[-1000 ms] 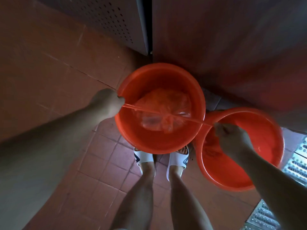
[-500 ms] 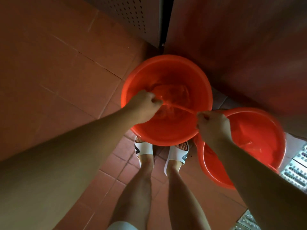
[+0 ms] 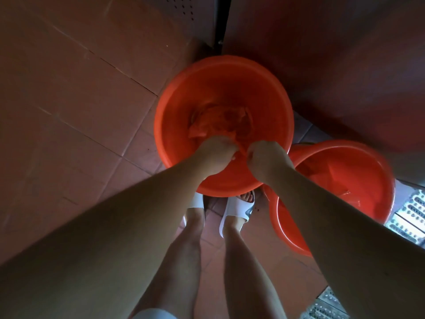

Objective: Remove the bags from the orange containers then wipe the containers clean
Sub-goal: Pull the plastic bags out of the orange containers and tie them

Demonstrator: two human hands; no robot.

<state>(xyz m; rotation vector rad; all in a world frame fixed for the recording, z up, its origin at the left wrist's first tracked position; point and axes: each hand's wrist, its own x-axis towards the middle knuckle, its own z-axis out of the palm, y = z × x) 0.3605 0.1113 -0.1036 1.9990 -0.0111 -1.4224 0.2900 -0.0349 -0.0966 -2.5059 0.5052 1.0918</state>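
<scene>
Thin see-through plastic is the whole problem here imo. Both fists are curled tight on the gathered top of the bag (image 3: 220,122), left hand (image 3: 215,150) and right hand (image 3: 264,157) almost knuckle to knuckle, over the near rim of the orange basin (image 3: 165,116). The bag body lies crumpled in the middle of that basin, which stands on the tiled floor (image 3: 80,93) close against the wall corner. A second orange basin (image 3: 381,180) sits just beside it toward the metal grate (image 3: 411,215), with something filmy in it that looks like another bag, hard to tell.

What could go wrong: pull too hard and the film probably rips or slips out of the grip. If there's any liquid in it (can't tell), it'd end up on the sandals (image 3: 239,209) right under the rim. A sharp tug might also drag the light basin along.
</scene>
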